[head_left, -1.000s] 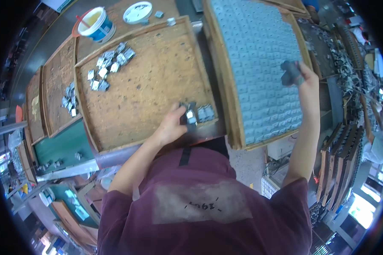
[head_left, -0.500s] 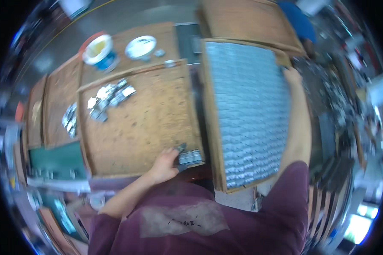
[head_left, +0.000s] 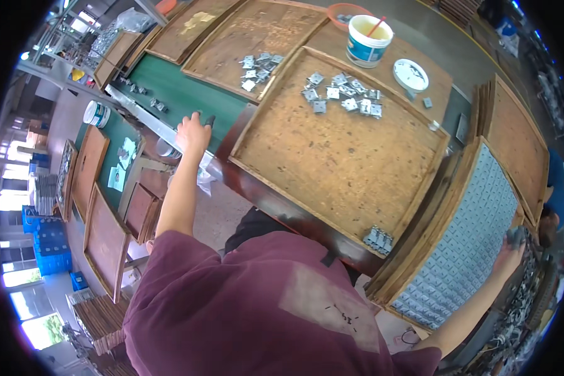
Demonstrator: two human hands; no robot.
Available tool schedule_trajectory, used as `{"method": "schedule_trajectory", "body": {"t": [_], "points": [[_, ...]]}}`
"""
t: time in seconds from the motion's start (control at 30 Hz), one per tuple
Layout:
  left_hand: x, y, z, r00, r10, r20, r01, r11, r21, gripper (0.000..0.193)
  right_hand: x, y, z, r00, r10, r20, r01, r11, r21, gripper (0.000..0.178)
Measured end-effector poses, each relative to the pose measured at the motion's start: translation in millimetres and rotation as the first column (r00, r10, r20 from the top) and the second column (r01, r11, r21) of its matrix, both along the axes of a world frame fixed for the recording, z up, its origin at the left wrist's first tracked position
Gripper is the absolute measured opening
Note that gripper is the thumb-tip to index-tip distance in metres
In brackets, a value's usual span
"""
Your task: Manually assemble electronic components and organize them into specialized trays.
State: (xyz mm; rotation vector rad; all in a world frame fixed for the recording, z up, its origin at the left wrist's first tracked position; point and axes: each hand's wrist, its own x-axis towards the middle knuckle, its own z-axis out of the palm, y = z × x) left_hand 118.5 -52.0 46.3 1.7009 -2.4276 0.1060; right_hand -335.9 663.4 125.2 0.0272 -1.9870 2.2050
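My left hand (head_left: 194, 134) hangs over the green conveyor belt (head_left: 229, 100), its fingers apart and dark covers on some fingertips. Nothing shows between them. A few small metal parts (head_left: 160, 106) lie on the belt beyond it. At the far right, my right hand (head_left: 511, 252) is closed at the edge of a wooden tray (head_left: 432, 219) filled with rows of small grey metal pieces (head_left: 460, 244). Something dark grey shows at its fingertips, either finger covers or a part. A short row of metal pieces (head_left: 378, 239) sits in the near corner of the middle wooden tray (head_left: 332, 163).
Loose silvery metal pieces (head_left: 351, 95) lie at the back of the middle tray. Behind stand a white-and-blue bucket (head_left: 368, 42) and a round white lid (head_left: 411, 76). More wooden trays (head_left: 257, 31) line the belt. Another person (head_left: 553, 210) is partly visible at right.
My view has swung left. My left hand has left the row of metal pieces in the middle tray and reached out over the belt. My right hand remains by the filled tray's right edge.
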Motion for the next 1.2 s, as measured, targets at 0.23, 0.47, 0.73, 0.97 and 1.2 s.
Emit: {"method": "schedule_trajectory", "body": {"t": [0.23,0.47,0.73,0.97,1.2], "points": [[30,-47,-58,0.906,0.155,-0.394,0.019,0.914,0.404,0.037,125,-69,-2,0.986,0.147,0.082,-0.164,0.947,0.276,0.034],[-44,109,33,0.206,0.613,-0.762,0.89,0.206,0.406,0.037,237,-171,13,0.947,0.262,0.187,-0.294,0.94,0.173,0.033],[-85,232,74,0.303,0.385,-0.872,0.953,-0.146,0.266,0.043,299,-268,40,0.744,0.595,0.303,-0.602,0.794,-0.083,0.036],[-83,266,92,0.38,0.324,-0.866,0.903,-0.332,0.272,0.04,311,-246,49,0.811,0.579,-0.086,-0.352,0.601,0.718,0.03],[-90,287,84,0.354,0.098,-0.93,0.91,-0.265,0.319,0.046,302,-237,38,0.767,0.612,-0.193,-0.16,0.473,0.866,0.031]]}}
